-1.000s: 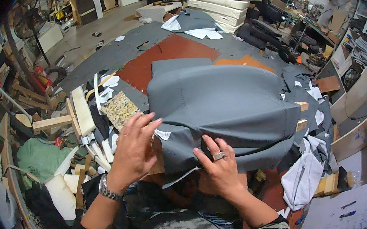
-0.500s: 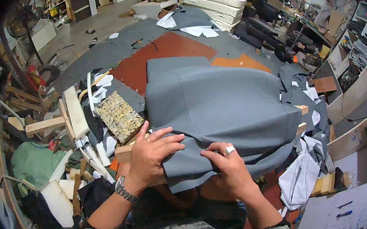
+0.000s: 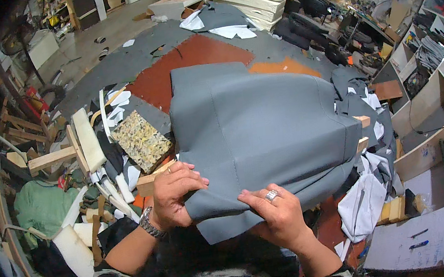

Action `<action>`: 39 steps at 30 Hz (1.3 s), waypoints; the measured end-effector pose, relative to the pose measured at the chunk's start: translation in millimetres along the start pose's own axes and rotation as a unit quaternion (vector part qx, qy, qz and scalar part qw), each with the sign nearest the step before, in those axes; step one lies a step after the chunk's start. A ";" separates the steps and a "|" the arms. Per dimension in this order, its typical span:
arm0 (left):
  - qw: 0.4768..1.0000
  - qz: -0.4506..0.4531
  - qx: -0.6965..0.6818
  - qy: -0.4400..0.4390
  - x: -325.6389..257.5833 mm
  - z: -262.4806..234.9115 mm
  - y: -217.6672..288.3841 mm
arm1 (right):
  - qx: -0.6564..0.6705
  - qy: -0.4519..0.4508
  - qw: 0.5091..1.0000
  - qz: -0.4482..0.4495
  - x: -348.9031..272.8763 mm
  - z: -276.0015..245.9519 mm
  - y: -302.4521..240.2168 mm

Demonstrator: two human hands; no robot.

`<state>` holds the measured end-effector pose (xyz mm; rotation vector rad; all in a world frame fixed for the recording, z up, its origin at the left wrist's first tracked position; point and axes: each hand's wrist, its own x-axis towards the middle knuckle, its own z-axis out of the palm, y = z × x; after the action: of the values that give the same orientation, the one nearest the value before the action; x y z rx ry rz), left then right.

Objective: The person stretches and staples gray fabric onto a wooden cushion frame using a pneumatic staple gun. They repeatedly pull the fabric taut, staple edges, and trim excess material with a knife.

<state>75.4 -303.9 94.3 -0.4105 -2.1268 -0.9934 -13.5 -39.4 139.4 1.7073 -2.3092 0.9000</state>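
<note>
— What have you got in your hands, seen from the head camera?

— A grey fabric cover (image 3: 265,133), pulled over a boxy form that sits right in front of me on the cluttered workbench (image 3: 167,51). It is smooth, matte, with a stitched seam running from far to near down its middle, and its loose near edge hangs toward me.

— And your left hand?

— My left hand (image 3: 172,195) is curled on the near left corner of the cover, fingers closed together and pinching the cloth against the wooden frame end (image 3: 150,181) that pokes out there. A metal watch (image 3: 148,225) sits on that wrist.

— The right?

— My right hand (image 3: 278,214), with a ring on one finger, lies on the near edge, fingers folded over the hem and gripping it.

— What lies around it?

— To the left, a speckled foam block (image 3: 142,140) just beside the cover, then wood strips and white foam offcuts (image 3: 89,143). On the right side, two wooden pegs (image 3: 362,132) stick out of the cover. Far behind, a reddish-brown sheet (image 3: 180,66) lies under it, and white rags (image 3: 363,204) hang at the near right.
</note>
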 end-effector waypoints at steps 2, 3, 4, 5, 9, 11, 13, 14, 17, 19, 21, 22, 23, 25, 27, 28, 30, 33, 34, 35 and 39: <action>1.000 -0.006 -0.002 -0.026 -1.0 -2.2 3.2 | -0.018 -0.008 1.000 0.015 -11.3 4.9 -0.2; 0.999 0.003 0.000 -0.045 -1.9 -4.1 5.8 | -0.025 -0.010 1.000 0.008 -17.8 6.9 0.5; 0.997 0.007 0.010 -0.073 -3.4 -6.6 8.5 | -0.034 -0.014 0.999 0.000 -24.7 8.1 1.7; 0.995 0.008 0.024 -0.097 -5.4 -9.8 11.7 | -0.043 -0.019 0.999 -0.009 -32.7 8.0 2.1; 0.987 0.004 0.084 -0.139 -17.5 -23.4 23.6 | 0.034 -0.017 0.999 0.010 -65.2 1.3 3.0; 0.986 0.002 0.096 -0.139 -22.1 -27.3 26.6 | 0.071 -0.044 0.997 0.006 -75.1 0.8 2.3; 0.982 0.020 0.123 -0.142 -24.9 -27.4 28.6 | 0.091 -0.033 0.995 -0.015 -78.8 5.6 0.4; 0.981 0.022 0.128 -0.142 -25.6 -26.3 29.6 | 0.065 -0.045 0.997 0.016 -78.8 9.5 -1.3; 0.978 0.012 0.149 -0.147 -26.7 -21.5 35.0 | -0.018 -0.048 0.993 0.102 -74.8 21.4 -7.1; 0.975 -0.005 0.157 -0.154 -26.0 -19.3 39.8 | -0.070 -0.026 0.995 0.067 -71.7 23.7 -8.1; 0.974 -0.005 0.159 -0.158 -24.4 -19.0 45.1 | -0.107 -0.021 0.994 0.025 -70.9 20.9 -7.5; 0.973 -0.005 0.163 -0.162 -23.1 -19.3 47.6 | -0.089 -0.007 0.996 0.008 -71.6 18.1 -6.5; 0.973 -0.002 0.158 -0.167 -22.0 -19.4 50.6 | -0.072 0.001 0.997 -0.012 -72.8 14.9 -5.6; 0.970 -0.006 0.165 -0.178 -19.5 -18.7 56.7 | -0.033 0.011 0.998 -0.047 -76.8 10.1 -5.6; 0.967 -0.010 0.159 -0.197 -17.8 -15.3 62.6 | -0.016 0.007 0.999 -0.041 -80.9 9.3 -8.5; 0.963 -0.012 0.181 -0.198 -17.9 -12.3 65.5 | -0.006 0.004 0.999 -0.034 -82.4 10.2 -10.6; 0.952 -0.018 0.229 -0.204 -21.3 -2.8 70.7 | -0.038 0.004 0.999 -0.033 -84.6 13.3 -15.2; 0.942 -0.024 0.292 -0.163 -34.5 19.6 72.4 | -0.076 -0.003 0.997 -0.030 -85.5 17.3 -19.7; 0.937 -0.025 0.320 -0.136 -42.1 28.1 72.3 | -0.085 -0.014 0.996 -0.029 -86.3 17.6 -20.8; 0.936 -0.053 0.321 -0.137 -48.6 34.3 69.9 | -0.097 -0.030 0.995 -0.024 -86.4 17.9 -21.3; 0.927 -0.083 0.365 -0.009 -73.7 59.5 53.8 | -0.117 -0.072 0.990 -0.032 -90.7 21.2 -24.2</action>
<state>125.7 -222.1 42.7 0.1334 -2.3853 -0.2212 45.3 20.0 91.6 1.7845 -2.3223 0.4867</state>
